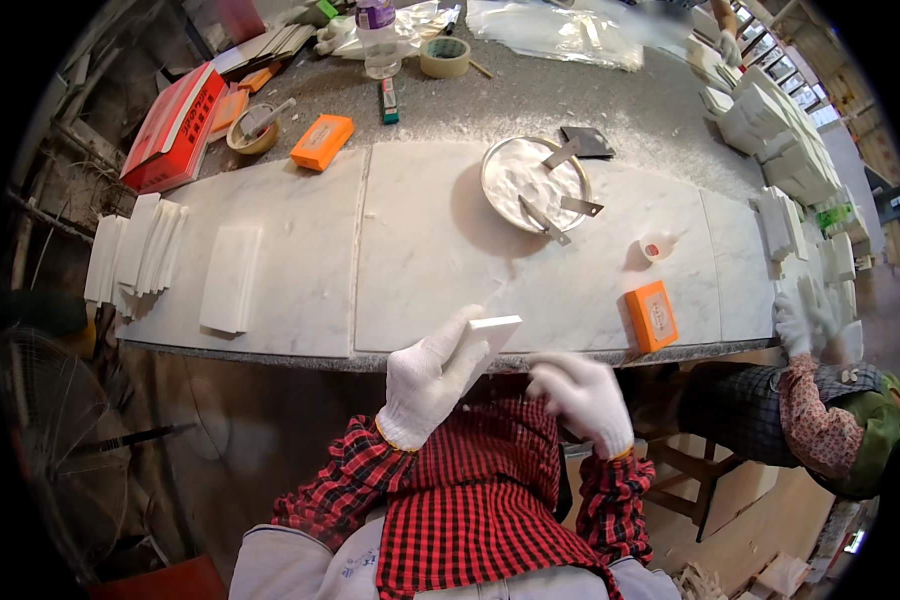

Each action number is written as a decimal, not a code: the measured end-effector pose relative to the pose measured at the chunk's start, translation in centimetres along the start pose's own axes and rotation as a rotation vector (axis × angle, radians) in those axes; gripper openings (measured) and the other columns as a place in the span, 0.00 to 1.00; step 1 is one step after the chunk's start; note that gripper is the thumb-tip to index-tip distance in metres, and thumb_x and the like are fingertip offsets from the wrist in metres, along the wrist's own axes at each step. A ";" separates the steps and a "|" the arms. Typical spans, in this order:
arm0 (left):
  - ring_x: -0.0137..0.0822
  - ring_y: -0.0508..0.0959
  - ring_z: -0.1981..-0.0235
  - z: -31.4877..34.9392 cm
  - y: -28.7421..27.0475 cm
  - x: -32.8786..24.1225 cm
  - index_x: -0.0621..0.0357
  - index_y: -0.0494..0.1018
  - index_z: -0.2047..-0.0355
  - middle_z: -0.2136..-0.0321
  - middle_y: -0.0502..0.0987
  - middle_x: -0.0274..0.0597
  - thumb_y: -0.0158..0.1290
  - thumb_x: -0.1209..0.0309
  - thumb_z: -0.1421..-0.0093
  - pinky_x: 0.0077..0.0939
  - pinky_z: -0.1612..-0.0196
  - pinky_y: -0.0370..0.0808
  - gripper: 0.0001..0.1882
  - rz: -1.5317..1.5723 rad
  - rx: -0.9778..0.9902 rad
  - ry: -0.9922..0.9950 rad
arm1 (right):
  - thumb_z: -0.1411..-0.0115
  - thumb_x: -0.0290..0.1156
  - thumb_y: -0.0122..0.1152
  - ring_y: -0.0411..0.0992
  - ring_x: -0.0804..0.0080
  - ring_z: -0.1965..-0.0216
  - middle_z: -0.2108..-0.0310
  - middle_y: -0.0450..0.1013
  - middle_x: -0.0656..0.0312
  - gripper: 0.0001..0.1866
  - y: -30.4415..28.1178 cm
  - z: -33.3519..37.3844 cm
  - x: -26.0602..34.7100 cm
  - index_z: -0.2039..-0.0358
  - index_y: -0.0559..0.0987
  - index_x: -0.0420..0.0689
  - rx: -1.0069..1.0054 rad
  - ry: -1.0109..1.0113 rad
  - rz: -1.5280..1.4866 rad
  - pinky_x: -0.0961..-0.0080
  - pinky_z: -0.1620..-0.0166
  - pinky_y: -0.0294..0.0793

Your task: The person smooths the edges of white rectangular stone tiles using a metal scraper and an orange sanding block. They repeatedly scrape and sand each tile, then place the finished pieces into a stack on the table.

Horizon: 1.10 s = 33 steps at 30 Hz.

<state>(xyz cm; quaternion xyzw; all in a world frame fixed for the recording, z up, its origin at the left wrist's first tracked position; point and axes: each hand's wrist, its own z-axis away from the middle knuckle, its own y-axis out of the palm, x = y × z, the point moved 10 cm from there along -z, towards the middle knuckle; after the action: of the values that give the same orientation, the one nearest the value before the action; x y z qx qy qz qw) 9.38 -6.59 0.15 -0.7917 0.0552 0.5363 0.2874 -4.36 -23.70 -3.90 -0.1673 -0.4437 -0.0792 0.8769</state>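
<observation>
My left hand (425,385), in a white knit glove, grips a flat white rectangular tile (485,338) at the table's front edge. The tile is tilted, with one narrow end toward the table. To its right, my right hand (582,395), also gloved, hovers apart from the tile; its fingers are bent and smeared by motion. Beyond the hands, a metal bowl (487,190) of white powder or paste holds several metal scraper blades (545,218). Nearest to my right hand on the tabletop is a small orange box (652,316).
White tiles are stacked at the left (232,280), with more standing in a row (148,245). A small white cup (658,246), a red box (173,128), another orange box (322,142), tape (444,57) and a bottle (378,40) stand around. At right, a gloved co-worker (820,415) handles white pieces.
</observation>
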 end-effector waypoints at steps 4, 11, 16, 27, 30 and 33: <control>0.37 0.87 0.59 -1.1 0.8 1.8 0.57 0.77 0.40 0.60 0.86 0.56 0.67 0.73 0.40 0.31 0.55 0.83 0.27 -0.015 0.007 -0.013 | 0.33 0.39 0.66 0.79 0.74 0.68 0.63 0.81 0.54 0.25 -6.1 -0.4 7.9 0.39 0.77 0.41 -0.608 -0.488 0.157 0.71 0.61 0.79; 0.41 0.88 0.60 -1.9 0.9 5.0 0.54 0.71 0.35 0.60 0.86 0.56 0.67 0.70 0.41 0.32 0.57 0.84 0.33 0.062 -0.073 0.017 | 0.34 0.50 0.66 0.82 0.54 0.59 0.55 0.80 0.50 0.30 -4.5 -7.8 10.9 0.37 0.76 0.51 -0.703 -0.562 0.610 0.61 0.56 0.80; 0.42 0.88 0.58 -1.5 1.2 6.3 0.56 0.73 0.40 0.58 0.85 0.58 0.68 0.69 0.41 0.34 0.56 0.84 0.28 0.239 -0.013 -0.184 | 0.33 0.33 0.64 0.81 0.59 0.61 0.61 0.82 0.51 0.14 -3.9 -6.8 13.6 0.50 0.84 0.43 -0.781 -0.809 0.599 0.66 0.56 0.80; 0.31 0.85 0.62 -1.6 1.0 5.2 0.62 0.81 0.46 0.58 0.85 0.47 0.69 0.74 0.43 0.27 0.59 0.84 0.23 0.422 -0.013 -0.369 | 0.32 0.25 0.61 0.71 0.85 0.74 0.73 0.78 0.66 0.12 -5.8 -8.6 11.3 0.53 0.85 0.36 -0.668 -0.618 0.137 0.83 0.70 0.69; 0.28 0.84 0.64 -2.7 -0.3 3.4 0.61 0.82 0.48 0.59 0.85 0.44 0.69 0.76 0.43 0.24 0.61 0.84 0.21 0.332 -0.011 -0.353 | 0.32 0.27 0.61 0.70 0.86 0.76 0.74 0.76 0.66 0.12 -5.5 -9.8 10.7 0.53 0.85 0.36 -0.633 -0.567 0.111 0.84 0.72 0.68; 0.28 0.84 0.67 -3.0 -1.0 3.4 0.62 0.82 0.49 0.60 0.84 0.44 0.69 0.79 0.46 0.23 0.65 0.84 0.22 0.288 -0.077 -0.224 | 0.32 0.29 0.61 0.67 0.86 0.78 0.76 0.75 0.67 0.12 -5.9 -10.5 9.4 0.53 0.85 0.36 -0.592 -0.471 -0.015 0.85 0.75 0.65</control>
<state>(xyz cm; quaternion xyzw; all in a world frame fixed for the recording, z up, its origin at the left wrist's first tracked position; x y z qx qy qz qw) 13.64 -6.57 -1.68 -0.7214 0.1152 0.6584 0.1814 7.43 -32.87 -0.78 -0.4239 -0.5924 -0.1696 0.6638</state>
